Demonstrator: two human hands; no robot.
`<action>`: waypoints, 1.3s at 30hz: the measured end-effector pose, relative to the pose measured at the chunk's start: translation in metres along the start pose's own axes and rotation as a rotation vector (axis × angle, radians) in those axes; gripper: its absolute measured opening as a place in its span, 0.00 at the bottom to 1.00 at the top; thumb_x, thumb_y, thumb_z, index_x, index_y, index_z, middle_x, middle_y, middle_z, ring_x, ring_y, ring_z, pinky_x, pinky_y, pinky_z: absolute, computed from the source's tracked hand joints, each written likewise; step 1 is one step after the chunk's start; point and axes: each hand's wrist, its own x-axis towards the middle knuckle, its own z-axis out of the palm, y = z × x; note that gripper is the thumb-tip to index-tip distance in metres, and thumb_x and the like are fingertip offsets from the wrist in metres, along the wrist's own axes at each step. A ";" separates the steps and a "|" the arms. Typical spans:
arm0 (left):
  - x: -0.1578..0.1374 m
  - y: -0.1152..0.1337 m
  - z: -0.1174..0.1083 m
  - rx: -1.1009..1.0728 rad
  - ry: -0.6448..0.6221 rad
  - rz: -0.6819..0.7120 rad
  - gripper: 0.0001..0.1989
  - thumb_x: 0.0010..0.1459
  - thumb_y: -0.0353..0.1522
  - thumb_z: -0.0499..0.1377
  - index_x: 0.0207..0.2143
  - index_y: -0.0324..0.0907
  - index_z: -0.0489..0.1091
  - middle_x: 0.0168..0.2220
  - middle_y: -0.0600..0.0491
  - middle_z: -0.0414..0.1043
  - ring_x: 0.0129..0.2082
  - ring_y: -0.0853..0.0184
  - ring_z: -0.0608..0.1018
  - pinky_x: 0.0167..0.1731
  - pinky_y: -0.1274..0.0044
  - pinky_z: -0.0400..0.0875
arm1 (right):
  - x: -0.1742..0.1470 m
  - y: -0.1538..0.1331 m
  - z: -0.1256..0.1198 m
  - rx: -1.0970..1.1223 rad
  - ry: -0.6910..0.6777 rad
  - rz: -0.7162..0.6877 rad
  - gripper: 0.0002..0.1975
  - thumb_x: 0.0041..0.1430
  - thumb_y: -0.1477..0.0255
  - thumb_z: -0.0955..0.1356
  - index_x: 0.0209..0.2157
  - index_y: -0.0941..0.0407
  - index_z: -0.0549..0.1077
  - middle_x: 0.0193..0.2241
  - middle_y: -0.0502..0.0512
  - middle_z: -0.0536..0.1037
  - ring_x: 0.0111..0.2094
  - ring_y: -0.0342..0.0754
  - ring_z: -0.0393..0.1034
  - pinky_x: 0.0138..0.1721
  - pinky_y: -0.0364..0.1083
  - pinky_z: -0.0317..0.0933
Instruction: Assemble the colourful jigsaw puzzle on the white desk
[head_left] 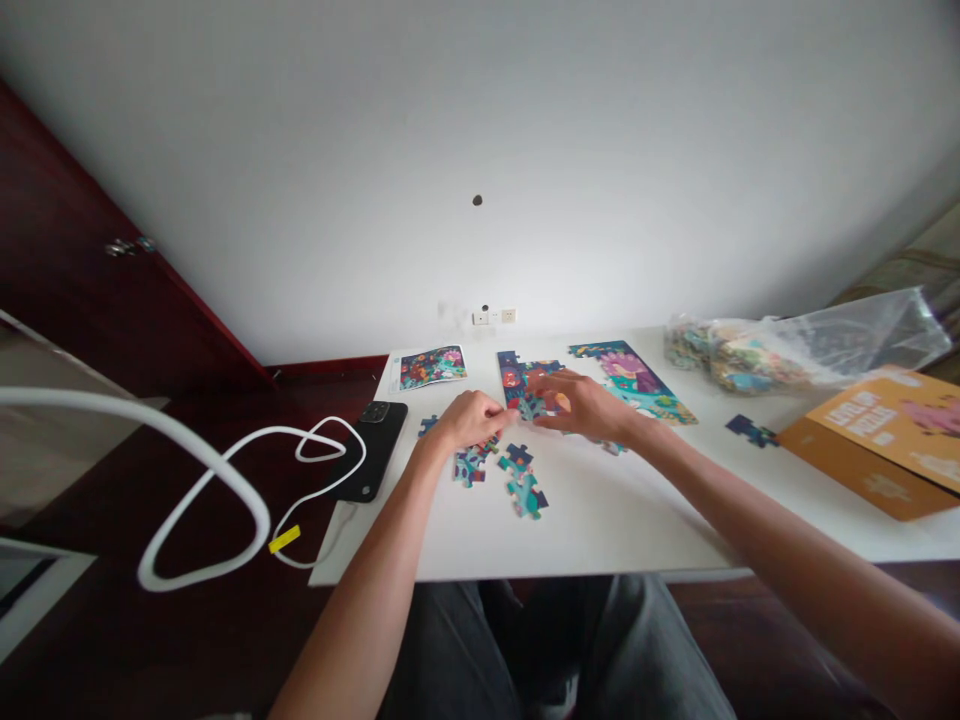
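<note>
On the white table lies a partly joined jigsaw puzzle: a left section (pixel 511 372) and a right section (pixel 646 385). My left hand (pixel 474 418) is closed, its fingers curled down at the near left corner of the left section; whatever they hold is hidden. Over the left section's right side hovers my right hand (pixel 581 402), fingers spread, covering part of the picture. Loose joined puzzle pieces (pixel 471 466) lie just below my left hand, and another small cluster of pieces (pixel 523 482) sits nearer the table's front edge.
A reference picture card (pixel 433 368) lies at the back left. A black phone (pixel 373 450) with a white cable (pixel 330 490) overhangs the left edge. Right are more pieces (pixel 750 430), an orange puzzle box (pixel 874 440) and a clear plastic bag (pixel 810 335) holding pieces.
</note>
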 end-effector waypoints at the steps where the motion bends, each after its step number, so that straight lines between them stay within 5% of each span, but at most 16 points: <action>1: 0.001 -0.002 -0.001 0.004 0.052 0.000 0.30 0.66 0.51 0.53 0.19 0.42 0.75 0.14 0.54 0.68 0.16 0.69 0.69 0.24 0.75 0.57 | 0.005 0.004 0.005 0.017 -0.003 -0.036 0.20 0.59 0.63 0.74 0.53 0.51 0.77 0.45 0.57 0.81 0.50 0.55 0.75 0.51 0.54 0.70; 5: 0.004 -0.012 -0.005 0.028 0.292 -0.048 0.30 0.68 0.48 0.51 0.19 0.42 0.73 0.18 0.52 0.73 0.21 0.67 0.73 0.27 0.75 0.60 | 0.008 0.007 0.029 0.085 0.010 -0.064 0.20 0.58 0.62 0.74 0.52 0.50 0.78 0.46 0.56 0.81 0.50 0.55 0.74 0.54 0.55 0.68; 8: 0.006 -0.016 -0.007 0.018 0.354 -0.076 0.29 0.68 0.48 0.51 0.19 0.42 0.72 0.20 0.52 0.75 0.23 0.66 0.76 0.30 0.75 0.62 | 0.002 0.004 0.038 0.116 0.013 -0.055 0.19 0.60 0.62 0.74 0.51 0.50 0.79 0.47 0.56 0.81 0.51 0.55 0.74 0.55 0.56 0.68; 34: 0.004 -0.011 0.004 0.165 0.273 -0.104 0.24 0.67 0.45 0.54 0.23 0.45 0.77 0.22 0.53 0.76 0.22 0.65 0.73 0.28 0.74 0.56 | -0.008 -0.003 0.038 0.105 0.031 0.005 0.14 0.61 0.65 0.73 0.48 0.51 0.80 0.49 0.59 0.78 0.52 0.57 0.73 0.56 0.58 0.68; 39: 0.006 -0.014 -0.001 0.139 0.369 -0.134 0.24 0.67 0.45 0.54 0.23 0.44 0.76 0.22 0.52 0.77 0.25 0.64 0.75 0.29 0.75 0.58 | -0.008 -0.003 0.038 0.084 0.029 -0.012 0.14 0.63 0.64 0.71 0.50 0.52 0.78 0.49 0.59 0.77 0.53 0.56 0.72 0.56 0.57 0.67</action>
